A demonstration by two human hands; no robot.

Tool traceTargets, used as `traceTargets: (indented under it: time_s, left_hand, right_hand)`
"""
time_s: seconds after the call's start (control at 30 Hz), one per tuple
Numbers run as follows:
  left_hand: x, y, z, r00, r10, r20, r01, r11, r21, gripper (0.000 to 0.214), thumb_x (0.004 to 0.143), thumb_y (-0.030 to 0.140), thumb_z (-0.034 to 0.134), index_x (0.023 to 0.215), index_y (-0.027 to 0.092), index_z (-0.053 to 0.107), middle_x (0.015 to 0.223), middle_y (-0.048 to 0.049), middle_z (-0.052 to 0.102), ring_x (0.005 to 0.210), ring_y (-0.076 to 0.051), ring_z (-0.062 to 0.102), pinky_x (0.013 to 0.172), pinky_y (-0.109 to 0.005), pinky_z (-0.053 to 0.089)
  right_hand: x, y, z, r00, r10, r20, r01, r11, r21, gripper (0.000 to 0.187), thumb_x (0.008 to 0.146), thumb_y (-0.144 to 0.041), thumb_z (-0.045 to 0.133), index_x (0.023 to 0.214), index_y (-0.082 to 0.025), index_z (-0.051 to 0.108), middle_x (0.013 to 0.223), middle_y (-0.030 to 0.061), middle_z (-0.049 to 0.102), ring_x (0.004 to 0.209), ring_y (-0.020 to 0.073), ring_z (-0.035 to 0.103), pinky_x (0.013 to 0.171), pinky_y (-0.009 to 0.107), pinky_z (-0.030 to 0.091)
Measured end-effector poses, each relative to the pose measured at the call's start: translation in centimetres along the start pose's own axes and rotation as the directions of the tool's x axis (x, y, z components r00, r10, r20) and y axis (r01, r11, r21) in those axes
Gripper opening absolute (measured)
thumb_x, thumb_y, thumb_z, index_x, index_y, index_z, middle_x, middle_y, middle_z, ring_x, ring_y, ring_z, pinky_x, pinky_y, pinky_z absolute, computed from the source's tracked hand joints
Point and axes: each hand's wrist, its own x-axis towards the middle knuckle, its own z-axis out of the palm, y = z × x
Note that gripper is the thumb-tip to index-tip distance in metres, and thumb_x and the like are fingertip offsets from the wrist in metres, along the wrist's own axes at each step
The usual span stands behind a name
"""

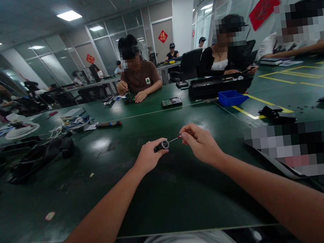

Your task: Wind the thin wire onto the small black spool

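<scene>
My left hand (149, 156) is closed around a short black screwdriver handle (161, 145), its metal end facing right. My right hand (199, 142) pinches a thin metal bit (173, 139) with a red end, held level and pointing at the handle's open end. Both hands hover above the dark green table (164, 191), close to its middle. The bit's tip is just at the handle's mouth; whether it is inside I cannot tell.
A blue bin (231, 97) and a black tray (218, 86) lie at the back right, a circuit board (171, 102) behind them. Another screwdriver (108, 124) and cluttered cables (41, 152) lie left. Co-workers sit across the table. A blurred object lies at the right.
</scene>
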Motion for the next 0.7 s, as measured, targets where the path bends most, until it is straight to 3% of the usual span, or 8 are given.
traceTargets:
  time_s: [0.17, 0.27, 0.37, 0.57, 0.7]
  left_hand:
    - [0.04, -0.09, 0.06, 1.0, -0.001, 0.017, 0.001, 1.0, 0.02, 0.038, 0.087, 0.033, 0.07, 0.124, 0.033, 0.065, 0.114, 0.0002, 0.071, 0.1, -0.024, 0.064, 0.094, -0.04, 0.046]
    - [0.06, -0.11, 0.14, 1.0, 0.002, 0.024, -0.002, 1.0, 0.024, 0.038, 0.086, 0.032, 0.07, 0.124, 0.032, 0.065, 0.114, -0.0002, 0.071, 0.102, -0.024, 0.064, 0.095, -0.04, 0.046]
    - [0.09, -0.29, 0.17, 1.0, -0.01, -0.001, 0.01, 1.0, 0.023, 0.04, 0.086, 0.031, 0.07, 0.126, 0.032, 0.064, 0.117, -0.0006, 0.07, 0.106, -0.024, 0.063, 0.097, -0.039, 0.046]
    - [0.08, -0.27, 0.11, 1.0, -0.015, 0.003, 0.015, 1.0, 0.024, 0.04, 0.086, 0.031, 0.07, 0.125, 0.032, 0.065, 0.116, -0.0005, 0.07, 0.105, -0.023, 0.063, 0.097, -0.039, 0.047]
    - [0.04, 0.05, 0.04, 1.0, -0.028, 0.013, 0.028, 0.999, 0.027, 0.04, 0.087, 0.029, 0.069, 0.127, 0.03, 0.064, 0.119, -0.0022, 0.069, 0.109, -0.024, 0.062, 0.101, -0.04, 0.046]
  right_hand:
    - [0.15, -0.12, -0.05, 0.999, 0.028, 0.015, -0.027, 0.995, -0.1, 0.03, 0.098, -0.042, 0.045, 0.088, -0.021, 0.064, 0.063, -0.0008, 0.06, 0.056, 0.0159, 0.057, 0.055, 0.029, 0.038]
    - [0.15, -0.19, 0.0, 1.0, 0.009, -0.006, -0.009, 0.99, -0.144, 0.027, 0.099, -0.036, 0.043, 0.091, -0.02, 0.063, 0.07, 0.0009, 0.063, 0.059, 0.0161, 0.057, 0.056, 0.029, 0.037]
    - [0.1, -0.26, -0.01, 1.0, -0.023, 0.005, 0.023, 0.992, -0.12, 0.02, 0.098, -0.028, 0.041, 0.101, -0.02, 0.06, 0.078, 0.0018, 0.065, 0.065, 0.0164, 0.058, 0.06, 0.029, 0.039]
    - [0.0, -0.27, 0.11, 1.0, 0.003, 0.019, -0.001, 0.992, -0.125, 0.024, 0.099, -0.035, 0.04, 0.099, -0.021, 0.06, 0.076, 0.0025, 0.064, 0.065, 0.0181, 0.059, 0.061, 0.031, 0.04]
    - [0.06, 0.11, 0.75, 0.997, 0.043, -0.057, -0.041, 0.999, 0.023, 0.02, 0.094, -0.033, 0.049, 0.108, -0.02, 0.056, 0.083, 0.0044, 0.066, 0.072, 0.0192, 0.061, 0.068, 0.034, 0.046]
